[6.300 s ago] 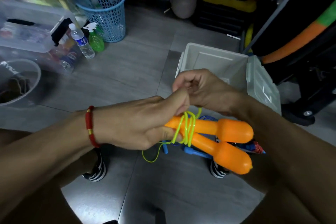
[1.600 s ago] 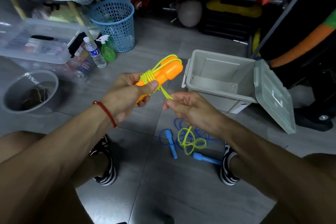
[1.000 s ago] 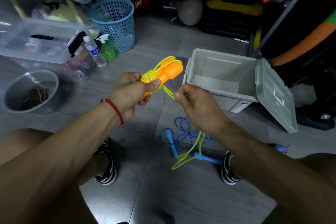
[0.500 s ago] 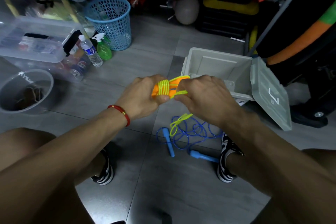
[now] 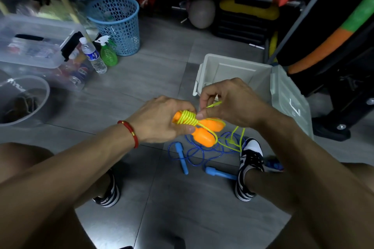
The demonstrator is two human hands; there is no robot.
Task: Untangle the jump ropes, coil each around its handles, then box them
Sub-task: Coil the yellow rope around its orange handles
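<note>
Left hand, red bead bracelet on the wrist, grips the pair of smooth orange plastic jump-rope handles side by side, fingers curled round the narrow ends, thumb pressed on the underside near the coils. Thin neon yellow-green plastic rope is wound in tight turns around both handles near the left hand; the fat rounded handle ends stick out to the right and down. Right hand sits just above the handles, thumb and forefinger pinching a short stretch of the same yellow-green rope, other fingers curled. A loose tail of this rope loops round the fat ends and hangs down toward the floor beside the right shoe. On the grey tile floor below the hands lies a blue jump rope with light blue plastic handles, cord in loose uncoiled loops, both handles flat on the floor and apart. Open light grey plastic storage box stands on the floor just behind the right hand, hinged lid swung open to the right; inside mostly hidden by the hand. Black-and-white sneakers either side of the blue rope. Far left: blue perforated plastic waste basket, clear water bottle, green spray bottle, clear lidded bins.
</note>
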